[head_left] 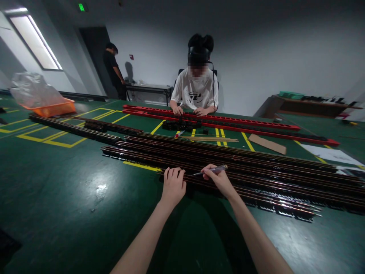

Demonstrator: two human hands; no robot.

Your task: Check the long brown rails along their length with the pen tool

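Long black strips with copper-coloured rods lie side by side across the green table. My left hand is closed over the near edge of the closest strip, fingers bent across its top. The thumb lies along the near side and is partly hidden. A slim screwdriver with a translucent handle is held in my right hand, pinched like a pen. Its thin shaft points left, with the tip low over the strip close to my left fingers. Whether the tip touches anything is too small to tell.
Across the table a seated person handles black parts by long red rails. Thin sticks and cardboard lie between us. An orange basket with plastic bags stands left. Another person stands behind.
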